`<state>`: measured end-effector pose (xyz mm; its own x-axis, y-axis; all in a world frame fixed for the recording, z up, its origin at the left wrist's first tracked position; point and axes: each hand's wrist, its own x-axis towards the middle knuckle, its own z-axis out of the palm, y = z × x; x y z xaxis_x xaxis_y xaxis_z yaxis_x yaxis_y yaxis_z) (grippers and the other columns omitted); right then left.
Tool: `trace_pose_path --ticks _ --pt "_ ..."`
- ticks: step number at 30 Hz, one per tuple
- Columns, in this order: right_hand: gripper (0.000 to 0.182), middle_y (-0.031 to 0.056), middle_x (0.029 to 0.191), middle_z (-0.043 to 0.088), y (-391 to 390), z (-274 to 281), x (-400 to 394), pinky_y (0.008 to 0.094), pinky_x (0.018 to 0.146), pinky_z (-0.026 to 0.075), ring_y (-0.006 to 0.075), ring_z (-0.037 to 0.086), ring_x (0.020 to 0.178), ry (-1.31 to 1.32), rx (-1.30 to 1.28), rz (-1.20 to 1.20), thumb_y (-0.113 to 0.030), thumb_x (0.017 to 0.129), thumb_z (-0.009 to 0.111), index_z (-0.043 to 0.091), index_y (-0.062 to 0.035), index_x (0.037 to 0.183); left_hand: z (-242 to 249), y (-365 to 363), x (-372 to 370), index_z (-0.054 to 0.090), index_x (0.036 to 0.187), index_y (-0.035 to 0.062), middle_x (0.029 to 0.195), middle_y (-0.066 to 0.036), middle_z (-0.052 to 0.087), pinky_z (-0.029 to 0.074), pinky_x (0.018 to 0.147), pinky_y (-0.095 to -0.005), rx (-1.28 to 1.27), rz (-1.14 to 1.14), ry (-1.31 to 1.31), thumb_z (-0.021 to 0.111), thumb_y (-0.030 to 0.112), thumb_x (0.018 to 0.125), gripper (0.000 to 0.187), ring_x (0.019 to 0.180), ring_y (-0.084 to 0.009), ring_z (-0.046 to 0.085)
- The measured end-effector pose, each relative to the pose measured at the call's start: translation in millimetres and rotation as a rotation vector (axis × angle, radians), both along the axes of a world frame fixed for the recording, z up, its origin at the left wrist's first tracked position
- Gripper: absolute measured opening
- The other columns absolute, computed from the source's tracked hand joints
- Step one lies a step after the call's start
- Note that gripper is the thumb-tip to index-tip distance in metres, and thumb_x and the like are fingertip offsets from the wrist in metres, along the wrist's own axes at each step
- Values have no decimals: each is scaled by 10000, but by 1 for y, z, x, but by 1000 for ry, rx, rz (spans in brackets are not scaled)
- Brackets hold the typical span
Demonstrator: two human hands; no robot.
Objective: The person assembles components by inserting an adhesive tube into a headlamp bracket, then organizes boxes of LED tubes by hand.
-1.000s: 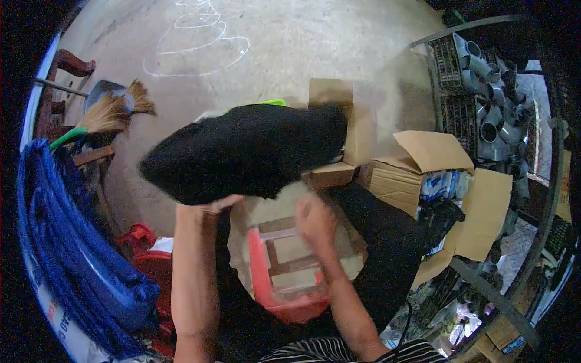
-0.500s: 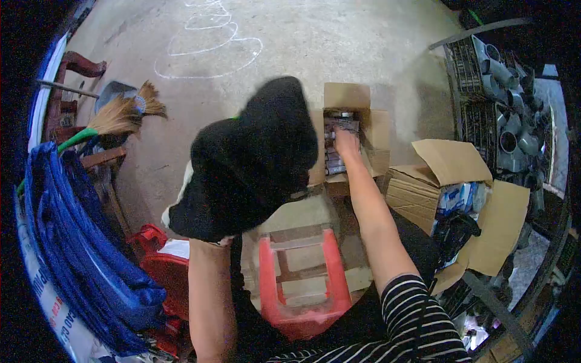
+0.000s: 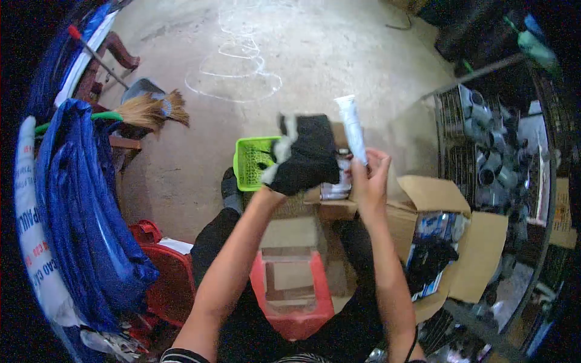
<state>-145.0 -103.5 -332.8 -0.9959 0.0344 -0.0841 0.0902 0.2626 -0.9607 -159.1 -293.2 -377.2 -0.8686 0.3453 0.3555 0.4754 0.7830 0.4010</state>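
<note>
My right hand (image 3: 371, 175) pinches the lower end of a white and light-blue tube (image 3: 351, 126), which stands nearly upright above it. Black cloth (image 3: 307, 151) with a pale patch covers my left hand; only the wrist shows, and the fingers are hidden. Just under the cloth and the tube is a small open cardboard box (image 3: 339, 209) with tubes (image 3: 336, 189) inside. To the left of the cloth, a green plastic basket (image 3: 241, 163) sits on the floor with something black in it.
A red stool (image 3: 293, 320) is between my legs. At the right are an open carton (image 3: 484, 254) of packages and crates (image 3: 454, 121) of grey pipe fittings. Blue tarpaulin (image 3: 85, 230), a red chair (image 3: 169, 278) and brooms (image 3: 142, 112) stand at the left.
My right hand has come up out of the small box with the tube. The black cloth has moved right and down, showing the green basket. The view has shifted.
</note>
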Motion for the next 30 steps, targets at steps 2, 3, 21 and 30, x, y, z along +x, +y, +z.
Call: trace_pose_path --ticks 2,3,21,30 --pt "507 230 1169 575 -25 4 5 420 866 482 338 623 1001 162 272 262 -51 853 582 327 -45 1292 49 18 10 643 965 17 1021 -94 635 491 835 -354 -327 -64 -175 558 110 889 147 973 -220 590" --pt "568 292 1139 583 -41 13 8 487 857 476 450 596 1025 102 347 297 -60 851 578 297 -53 1344 17 21 13 643 1019 24 1069 -109 637 489 865 -357 199 -10 -160 569 107 889 171 1001 -236 593" --pt "354 314 937 630 -80 16 8 562 718 464 500 605 888 6 340 561 -272 959 522 416 -55 1218 6 -21 -13 554 766 110 659 -70 590 467 508 -347 2214 581 -552 503 337 947 295 530 -206 551" --pt "340 229 978 612 -73 10 -13 471 778 464 417 600 896 11 397 401 -339 977 489 465 -42 1142 -36 -2 -31 588 763 103 716 -116 587 454 686 -416 1722 485 -607 545 214 836 140 691 -241 577"
